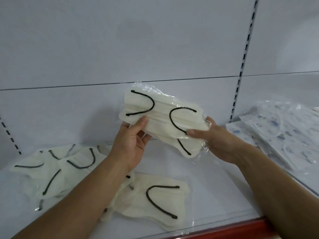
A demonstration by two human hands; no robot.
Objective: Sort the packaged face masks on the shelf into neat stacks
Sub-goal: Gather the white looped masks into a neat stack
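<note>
Your left hand [133, 144] and right hand [217, 142] grip the cream mask packs [155, 109], long axis ten-to-four o'clock; the loose pack [134, 200] lies at six, nearer your left.

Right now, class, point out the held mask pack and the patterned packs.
held mask pack [162, 118], head view, cream middle between the loops
patterned packs [279, 131], head view, top pack's printed face

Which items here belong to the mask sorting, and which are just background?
Job: cream packaged masks with black ear loops gripped by left hand and right hand; loose cream mask pile at left; cream pack in front; blue-patterned white mask packs at right.
Background: slotted metal upright; red shelf edge.
</note>
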